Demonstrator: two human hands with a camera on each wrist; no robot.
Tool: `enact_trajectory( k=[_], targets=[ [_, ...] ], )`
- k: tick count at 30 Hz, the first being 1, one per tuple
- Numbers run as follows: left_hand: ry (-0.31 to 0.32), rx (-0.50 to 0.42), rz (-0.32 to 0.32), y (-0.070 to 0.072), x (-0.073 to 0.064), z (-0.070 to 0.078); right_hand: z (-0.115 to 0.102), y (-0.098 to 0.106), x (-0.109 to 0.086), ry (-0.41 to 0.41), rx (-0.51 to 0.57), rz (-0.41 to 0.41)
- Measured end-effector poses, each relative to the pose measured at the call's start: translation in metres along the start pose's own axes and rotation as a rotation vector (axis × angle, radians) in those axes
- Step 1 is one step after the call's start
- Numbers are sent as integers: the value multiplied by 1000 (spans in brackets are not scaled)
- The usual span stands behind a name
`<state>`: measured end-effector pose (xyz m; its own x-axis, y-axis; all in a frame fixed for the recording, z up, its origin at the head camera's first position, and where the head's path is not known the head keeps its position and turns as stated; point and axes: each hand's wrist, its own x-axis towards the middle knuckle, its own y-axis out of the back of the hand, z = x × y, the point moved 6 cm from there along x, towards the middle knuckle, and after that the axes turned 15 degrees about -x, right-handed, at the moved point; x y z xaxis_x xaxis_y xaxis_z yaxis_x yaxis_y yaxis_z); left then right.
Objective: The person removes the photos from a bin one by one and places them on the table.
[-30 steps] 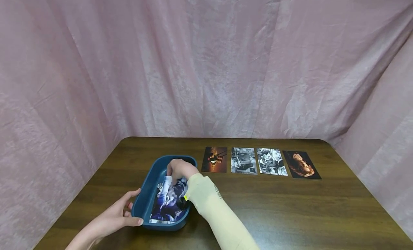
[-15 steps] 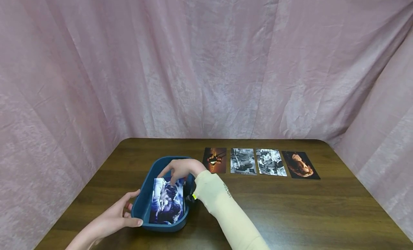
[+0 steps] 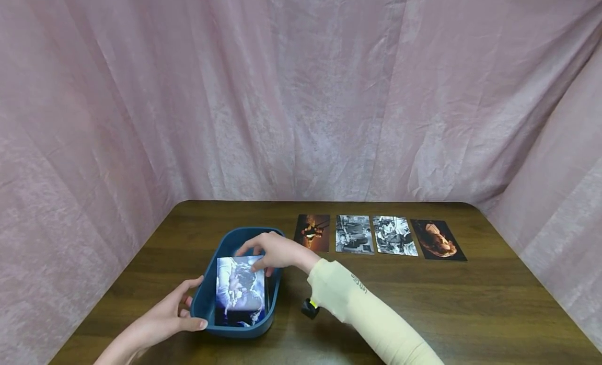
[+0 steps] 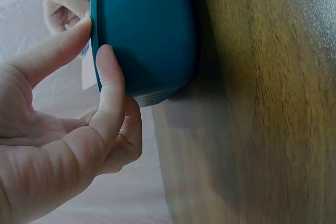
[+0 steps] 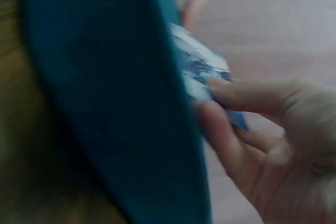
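A blue rectangular bin (image 3: 240, 332) stands on the table at left of centre in the head view. My left hand (image 3: 164, 314) holds its near left corner, thumb and fingers on either side of the rim in the left wrist view. Inside the bin, a bluish-purple photo card (image 3: 239, 297) faces up with a glare across it. My right hand (image 3: 277, 250) reaches over the bin's right side and pinches the card's far right part between thumb and fingers. In the right wrist view the blurred card (image 5: 198, 69) rises at a tilt above the bin's rim. A dark edge shows beneath the card.
To the right of the bin, a row of photo cards lies along the back of the wooden table (image 3: 414, 302): an orange-brown one (image 3: 313, 233), two black-and-white ones (image 3: 355, 234) (image 3: 395, 236), and a dark one with a figure (image 3: 439, 239). Pink curtains (image 3: 301, 93) hang behind.
My right hand has drawn back to the right, and the photo card's far edge has come up and tilted with it. My left hand and the bin have stayed in place.
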<state>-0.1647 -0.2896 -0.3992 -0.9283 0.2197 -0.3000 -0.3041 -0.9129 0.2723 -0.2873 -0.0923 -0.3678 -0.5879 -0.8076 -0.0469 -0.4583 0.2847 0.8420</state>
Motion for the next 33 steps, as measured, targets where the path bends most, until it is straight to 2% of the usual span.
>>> enact_trajectory(
  k=[4, 9, 13, 18, 24, 28, 33],
  targets=[
    [11, 5, 3, 1, 1, 0, 0, -5, -9, 9, -9, 69],
    [31, 6, 13, 2, 1, 0, -3, -11, -18, 45, -38, 81],
    [35, 5, 7, 2, 1, 0, -2, -7, -23, 57, 14, 115],
    [50, -1, -5, 2, 2, 0, 5, 13, -30, 62, 179, 258],
    [47, 3, 1, 1, 2, -1, 15, 49, -51, 42, 297, 428],
    [32, 0, 5, 0, 1, 0, 26, 66, -72, 19, 349, 507],
    [5, -2, -1, -1, 0, 2, 47, 73, -98, -31, 401, 564]
  ],
)
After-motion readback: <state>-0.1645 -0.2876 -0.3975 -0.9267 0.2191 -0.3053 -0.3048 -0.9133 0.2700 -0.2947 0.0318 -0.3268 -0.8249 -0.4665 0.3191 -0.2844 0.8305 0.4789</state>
